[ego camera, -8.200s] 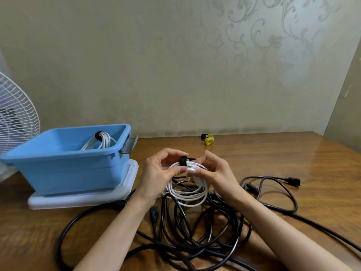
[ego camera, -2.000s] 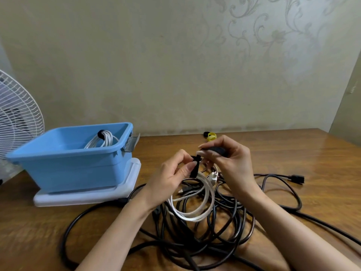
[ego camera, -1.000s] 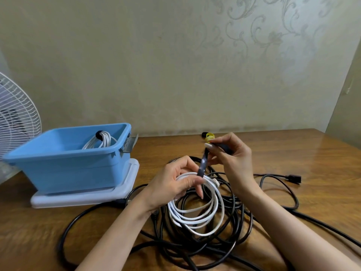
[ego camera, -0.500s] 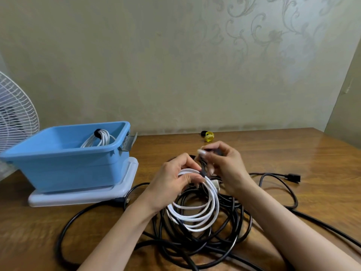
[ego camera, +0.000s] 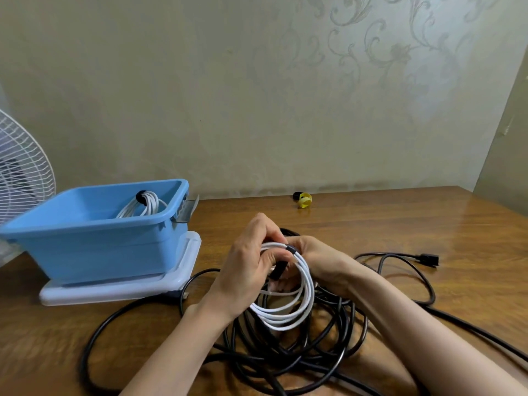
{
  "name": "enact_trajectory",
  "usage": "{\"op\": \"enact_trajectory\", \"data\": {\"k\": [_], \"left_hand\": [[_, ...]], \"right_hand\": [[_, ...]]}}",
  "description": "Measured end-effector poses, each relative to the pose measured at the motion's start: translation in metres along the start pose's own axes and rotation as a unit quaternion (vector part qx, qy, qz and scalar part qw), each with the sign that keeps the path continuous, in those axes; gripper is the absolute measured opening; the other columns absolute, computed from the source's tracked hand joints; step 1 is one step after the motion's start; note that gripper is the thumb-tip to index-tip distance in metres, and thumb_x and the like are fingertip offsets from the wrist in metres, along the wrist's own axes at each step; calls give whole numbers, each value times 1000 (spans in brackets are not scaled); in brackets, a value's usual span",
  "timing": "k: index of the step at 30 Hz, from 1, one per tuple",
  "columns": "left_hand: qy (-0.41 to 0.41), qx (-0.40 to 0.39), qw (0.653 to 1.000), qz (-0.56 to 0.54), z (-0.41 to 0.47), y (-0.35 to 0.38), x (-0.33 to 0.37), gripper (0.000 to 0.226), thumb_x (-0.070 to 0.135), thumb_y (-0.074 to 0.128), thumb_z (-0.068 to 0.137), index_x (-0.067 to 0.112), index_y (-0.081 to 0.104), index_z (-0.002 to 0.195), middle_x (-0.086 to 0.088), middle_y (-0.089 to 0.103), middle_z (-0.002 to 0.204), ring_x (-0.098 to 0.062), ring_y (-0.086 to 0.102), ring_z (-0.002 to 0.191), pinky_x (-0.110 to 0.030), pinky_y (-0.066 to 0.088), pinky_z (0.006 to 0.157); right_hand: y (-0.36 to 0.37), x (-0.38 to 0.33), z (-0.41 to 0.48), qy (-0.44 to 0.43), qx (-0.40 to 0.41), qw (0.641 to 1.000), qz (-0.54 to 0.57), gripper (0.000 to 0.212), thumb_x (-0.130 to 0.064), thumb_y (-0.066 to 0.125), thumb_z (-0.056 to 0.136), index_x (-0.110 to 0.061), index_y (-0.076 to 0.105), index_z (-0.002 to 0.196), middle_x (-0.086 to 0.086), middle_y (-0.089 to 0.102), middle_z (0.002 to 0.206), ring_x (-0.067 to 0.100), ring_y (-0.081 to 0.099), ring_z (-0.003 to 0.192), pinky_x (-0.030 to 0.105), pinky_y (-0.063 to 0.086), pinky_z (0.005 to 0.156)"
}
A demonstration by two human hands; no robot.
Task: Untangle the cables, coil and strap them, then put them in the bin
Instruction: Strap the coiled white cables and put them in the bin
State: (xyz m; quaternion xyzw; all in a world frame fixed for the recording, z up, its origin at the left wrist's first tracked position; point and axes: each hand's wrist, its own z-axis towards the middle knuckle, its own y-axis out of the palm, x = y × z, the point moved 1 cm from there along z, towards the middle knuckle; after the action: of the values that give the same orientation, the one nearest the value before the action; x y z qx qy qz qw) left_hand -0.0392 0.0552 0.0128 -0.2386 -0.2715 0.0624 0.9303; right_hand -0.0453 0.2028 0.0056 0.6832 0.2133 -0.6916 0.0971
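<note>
Two hands are up over the table (ego camera: 400,224), both on one white cable (ego camera: 285,315), to the right of the blue bin (ego camera: 94,241) and a little nearer the person. White cables, count them: two. This one is held in the air, and the other white cable (ego camera: 143,205) is already bundled and lying inside the bin, leaning on its far right corner.

The held cable is wound into an oval loop. Its long axis runs from the far end, up at the fingers, down toward the person, with the low end hanging over the black cables (ego camera: 314,347). One black strap (ego camera: 291,248) crosses the strands at that far top end.

The left hand (ego camera: 248,270) has its fingers curled round the top of the loop, thumb pressed on the strands. The right hand (ego camera: 317,261) pinches at the strap; its fingertips are mostly hidden behind the loop.

How many cables make up the black tangle right of the bin, I cannot tell; one plug (ego camera: 427,259) shows far out to the right.

There is one bin, standing on one pale lid (ego camera: 120,287). Back by the wall, right of the bin, sit two little rolls, one yellow roll (ego camera: 304,200) touching one black roll (ego camera: 297,195). One fan (ego camera: 23,172) stands to the bin's left.
</note>
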Motion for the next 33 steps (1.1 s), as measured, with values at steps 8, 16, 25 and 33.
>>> {"op": "enact_trajectory", "data": {"k": [8,16,25,33], "left_hand": [[-205,32,963,-173,4,-5,-3,19,27,63,74,14,53,82,1,62,64,-5,56,51,-13,40,47],[-340,70,905,-247,3,-12,-11,24,31,69,75,11,57,82,-3,62,65,-11,53,55,-23,40,49],[-358,13,875,-327,0,-10,-11,15,18,68,73,8,57,76,-2,63,59,-10,57,54,-18,47,51],[-188,-64,961,-194,3,-10,-1,8,2,54,91,8,53,85,14,64,69,3,59,69,-13,45,65]], "right_hand": [[-4,0,-1,-90,238,960,-114,25,-5,74,79,-18,59,96,-1,68,90,10,65,77,19,52,65],[10,-19,-21,-402,185,775,-450,21,-14,58,77,-16,70,94,2,51,93,20,48,85,30,42,71],[15,-11,-17,-460,200,655,-565,8,-2,63,87,-9,68,88,8,57,85,20,51,70,32,43,58],[1,-17,-16,-231,243,941,45,14,-9,77,72,-6,64,70,5,61,60,14,53,47,20,41,41]]}}
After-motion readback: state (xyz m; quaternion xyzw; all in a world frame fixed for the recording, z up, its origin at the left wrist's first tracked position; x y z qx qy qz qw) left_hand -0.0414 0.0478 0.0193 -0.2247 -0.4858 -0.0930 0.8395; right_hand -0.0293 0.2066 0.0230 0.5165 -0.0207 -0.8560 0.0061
